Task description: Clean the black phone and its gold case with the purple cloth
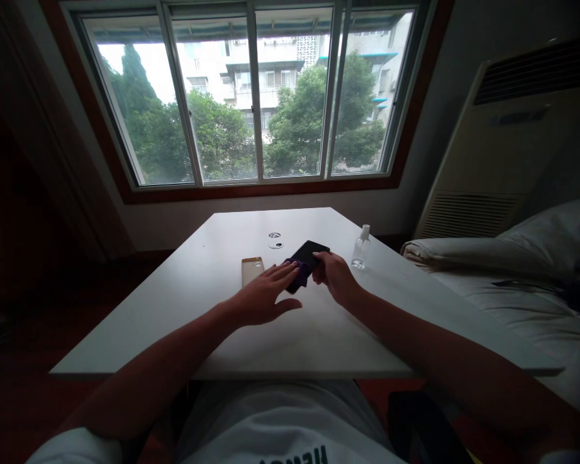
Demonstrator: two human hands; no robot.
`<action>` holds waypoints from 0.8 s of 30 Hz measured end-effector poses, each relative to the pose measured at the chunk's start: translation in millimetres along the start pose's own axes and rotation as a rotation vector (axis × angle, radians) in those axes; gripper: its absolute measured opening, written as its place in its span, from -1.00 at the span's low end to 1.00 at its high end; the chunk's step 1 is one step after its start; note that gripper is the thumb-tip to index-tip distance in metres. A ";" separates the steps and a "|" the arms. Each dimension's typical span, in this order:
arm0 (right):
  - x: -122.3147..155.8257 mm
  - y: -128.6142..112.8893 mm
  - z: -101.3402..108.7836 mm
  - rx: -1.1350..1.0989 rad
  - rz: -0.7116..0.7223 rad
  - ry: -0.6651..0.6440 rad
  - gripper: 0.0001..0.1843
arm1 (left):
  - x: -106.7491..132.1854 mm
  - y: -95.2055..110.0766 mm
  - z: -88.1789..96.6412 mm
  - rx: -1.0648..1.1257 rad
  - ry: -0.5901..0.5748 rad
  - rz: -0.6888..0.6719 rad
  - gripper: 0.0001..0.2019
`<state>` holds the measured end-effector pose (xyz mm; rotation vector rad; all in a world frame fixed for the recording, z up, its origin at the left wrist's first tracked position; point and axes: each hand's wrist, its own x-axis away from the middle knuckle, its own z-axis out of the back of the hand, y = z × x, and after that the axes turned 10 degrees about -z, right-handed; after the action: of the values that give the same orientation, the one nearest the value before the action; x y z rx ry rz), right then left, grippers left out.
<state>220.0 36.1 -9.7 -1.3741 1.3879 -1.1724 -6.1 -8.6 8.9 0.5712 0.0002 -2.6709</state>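
A dark, flat phone-like device (pixel 314 249) is held at a slant above the middle of the tabletop (pixel 183 283), its far end pointing away and to the right; whether its near corner touches the surface I cannot tell. On its near half lies a purple cloth (pixel 301 275), bunched, with a loose corner hanging past the device's edge. The right hand (pixel 336 277) grips the device by its right edge, thumb on top and fingers curled beneath. The left hand (pixel 263 298) is laid flat with its fingers stretched out, their tips over the cloth and the thumb spread well away from them; whether any finger pinches the fabric I cannot tell. Just beyond the left hand, and partly hidden by it, lies a pale phone case (pixel 252 266) with a brownish top edge and a camera cutout. Farther back, two small round items (pixel 274 240) lie close together, one behind the other, too small to identify. To the right of the right hand, apart from it, a clear spray bottle (pixel 360 250) stands upright with some liquid in the bottom. Past the tabletop is a wide window (pixel 254 116) with trees and a building outside; on the right are a floor-standing air conditioner (pixel 497 151) and pale bedding (pixel 507 283).
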 end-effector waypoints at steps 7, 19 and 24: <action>8.9 3.1 -6.2 0.063 -0.001 -0.140 -0.76 | 0.9 -0.5 0.4 0.008 -0.001 0.014 -0.24; 0.8 3.9 -2.6 0.029 0.019 -0.050 -0.75 | 0.2 -1.7 -1.5 0.011 0.005 0.012 -0.24; -1.0 2.6 1.0 0.015 0.026 0.029 -0.75 | 2.5 -2.9 -2.1 0.005 -0.020 0.030 -0.23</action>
<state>220.5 36.9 -12.6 -1.3293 1.4102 -1.1876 -8.5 -6.8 5.8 0.5415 -0.0200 -2.6485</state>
